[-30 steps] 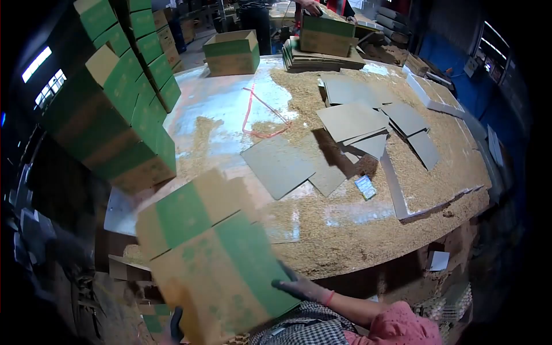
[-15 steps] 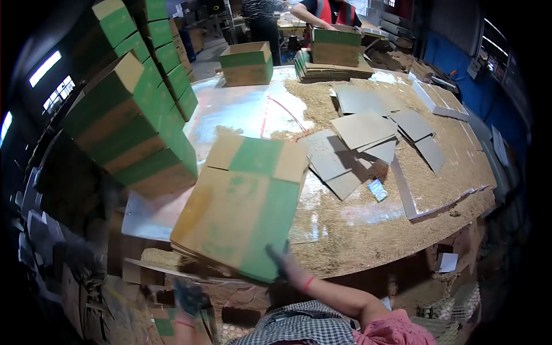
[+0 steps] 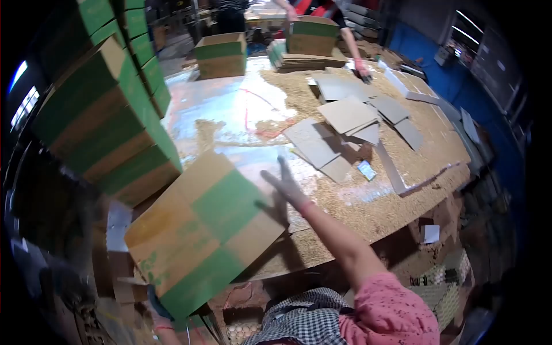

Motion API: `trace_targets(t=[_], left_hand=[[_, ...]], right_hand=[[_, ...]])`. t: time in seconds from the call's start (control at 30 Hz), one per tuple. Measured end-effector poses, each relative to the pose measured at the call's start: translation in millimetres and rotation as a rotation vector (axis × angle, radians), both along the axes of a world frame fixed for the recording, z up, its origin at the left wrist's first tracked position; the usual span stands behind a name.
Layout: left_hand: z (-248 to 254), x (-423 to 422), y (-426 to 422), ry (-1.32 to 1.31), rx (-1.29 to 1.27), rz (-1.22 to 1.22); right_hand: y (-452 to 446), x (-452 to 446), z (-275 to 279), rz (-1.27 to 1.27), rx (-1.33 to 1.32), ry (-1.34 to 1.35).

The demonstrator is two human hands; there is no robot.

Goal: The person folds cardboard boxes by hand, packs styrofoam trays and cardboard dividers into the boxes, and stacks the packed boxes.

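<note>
A brown and green flattened cardboard carton (image 3: 215, 227) is tilted over the table's front left edge. At its lower corner is my left hand (image 3: 158, 307), in a dark-palmed glove, closed on the edge; part of the fingers is hidden. My right hand (image 3: 289, 187), gloved as well, is raised just beyond the carton's right side with its fingers spread and nothing in them. Its shadow falls on the carton. Grey cardboard sheets (image 3: 348, 115) lie overlapping on the table beyond my right hand.
Tall stacked cartons (image 3: 109, 115) rise at the left. An open carton (image 3: 221, 56) stands on the sawdust-strewn table (image 3: 356, 213). Across it, a person in a red vest reaches toward the sheets, beside another carton (image 3: 312, 35) on flattened ones. A small blue packet (image 3: 366, 170) lies mid-table.
The carton has turned and tilted toward the lower left. My right hand has left its edge and moved up, opening; my left hand has come onto its corner. The other person's hand reaches out.
</note>
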State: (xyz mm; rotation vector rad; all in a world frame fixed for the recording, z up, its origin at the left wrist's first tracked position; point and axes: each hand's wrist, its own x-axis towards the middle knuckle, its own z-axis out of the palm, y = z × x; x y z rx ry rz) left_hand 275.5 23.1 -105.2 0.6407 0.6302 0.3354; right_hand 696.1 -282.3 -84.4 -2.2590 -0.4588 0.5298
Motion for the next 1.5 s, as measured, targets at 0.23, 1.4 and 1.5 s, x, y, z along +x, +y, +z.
trace_targets(t=[0.23, 1.4, 1.5], left_hand=[[60, 41, -7, 0.121, 0.075, -0.306], [7, 437, -304, -0.112, 2.075, -0.374], [3, 451, -277, -0.124, 2.084, -0.412]], right_hand=[[-28, -42, -16, 0.102, 0.509, 0.419], [-118, 51, -39, 0.097, -0.457, -0.894], [-109, 39, -9, 0.042, -0.400, -0.689]])
